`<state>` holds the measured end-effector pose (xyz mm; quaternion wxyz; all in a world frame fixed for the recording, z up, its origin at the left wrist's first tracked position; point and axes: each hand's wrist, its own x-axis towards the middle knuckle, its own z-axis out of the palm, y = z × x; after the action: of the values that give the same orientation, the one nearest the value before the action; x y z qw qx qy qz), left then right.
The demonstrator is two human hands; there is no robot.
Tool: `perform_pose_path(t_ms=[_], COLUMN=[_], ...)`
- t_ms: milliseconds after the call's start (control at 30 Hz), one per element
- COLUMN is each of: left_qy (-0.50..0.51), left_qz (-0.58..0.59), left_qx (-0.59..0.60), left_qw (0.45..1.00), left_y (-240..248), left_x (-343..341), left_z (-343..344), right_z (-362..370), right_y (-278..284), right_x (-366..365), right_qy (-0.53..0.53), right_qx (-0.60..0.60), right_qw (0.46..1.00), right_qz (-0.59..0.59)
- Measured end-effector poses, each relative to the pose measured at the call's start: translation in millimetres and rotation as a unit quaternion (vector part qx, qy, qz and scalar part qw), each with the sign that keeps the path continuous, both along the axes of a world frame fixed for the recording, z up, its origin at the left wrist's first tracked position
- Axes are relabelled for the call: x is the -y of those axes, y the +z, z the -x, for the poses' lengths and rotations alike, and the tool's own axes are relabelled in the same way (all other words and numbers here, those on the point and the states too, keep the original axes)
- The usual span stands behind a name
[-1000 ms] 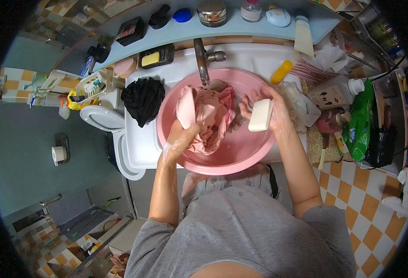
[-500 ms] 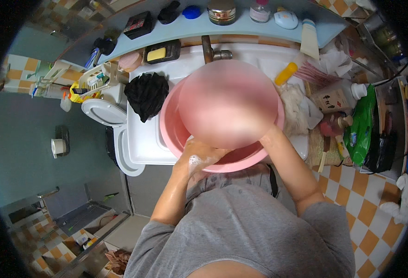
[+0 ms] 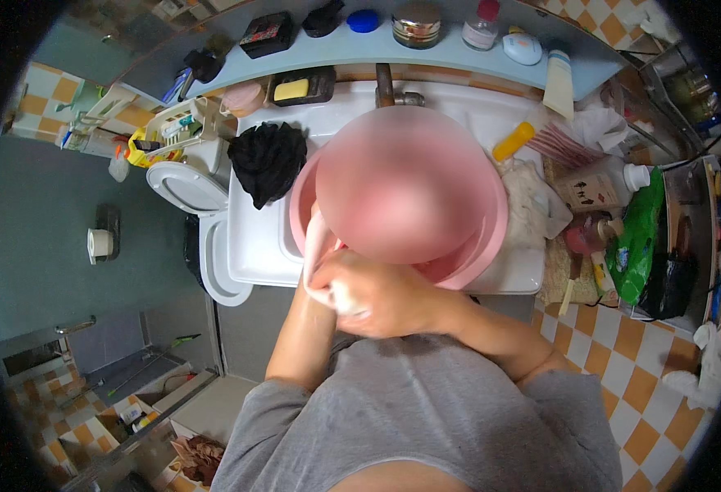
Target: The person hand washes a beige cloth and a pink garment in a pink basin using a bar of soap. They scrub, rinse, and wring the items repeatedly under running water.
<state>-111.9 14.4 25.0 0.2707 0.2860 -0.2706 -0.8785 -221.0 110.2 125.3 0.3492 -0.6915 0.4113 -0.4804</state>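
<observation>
A pink basin [image 3: 495,246] sits in the white sink, its middle covered by a large blurred patch. My right hand [image 3: 393,295] is at the basin's near left rim, across my left wrist, its fingers curled around a wet pale pink cloth [image 3: 315,252]. Some white cloth or foam shows between those fingers. My left forearm [image 3: 301,340] reaches up toward the basin's left side; the left hand's fingers are hidden behind the cloth, the right hand and the blur. A crumpled black cloth [image 3: 268,164] lies on the sink left of the basin.
Behind the basin stands a tap [image 3: 386,86], with a yellow soap bar [image 3: 291,90] in a black dish to its left. Jars and bottles line a shelf [image 3: 450,61]. Right of the basin are a whitish cloth [image 3: 528,201], a yellow-handled brush [image 3: 514,141] and a bottle [image 3: 594,189].
My right hand has come out of the blurred middle, moving left and nearer to me, and now grips the pale pink cloth. The left hand has gone from plain sight. The view has shifted slightly.
</observation>
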Motion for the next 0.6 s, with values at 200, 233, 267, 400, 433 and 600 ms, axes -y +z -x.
perform_pose_path(t_ms=[200,233,267,400,433,600], left_qy=[-0.002,0.026,0.047,0.072,0.065,0.093], left_qz=[0.083,-0.012,-0.064,-0.086,-0.088,-0.234], left_qx=[0.084,0.064,0.049,-0.027,-0.052,-0.059], left_qw=[0.993,0.998,0.996,0.993,0.993,0.966], left_y=[12,7,5,0,2,28], left_x=[-32,-33,-33,-14,-11,-20], left_z=[11,17,21,15,11,17], right_z=[19,30,37,-19,-23,0], right_y=[-45,-56,-58,-44,-44,-103], right_x=[38,48,57,27,24,52], right_qy=[-0.278,-0.327,-0.376,-0.215,-0.195,-0.307], right_qx=[-0.268,-0.266,-0.261,-0.215,-0.215,-0.212], right_qw=[0.920,0.906,0.889,0.950,0.954,0.927], right_qz=[0.071,0.040,0.004,0.075,0.074,0.040])
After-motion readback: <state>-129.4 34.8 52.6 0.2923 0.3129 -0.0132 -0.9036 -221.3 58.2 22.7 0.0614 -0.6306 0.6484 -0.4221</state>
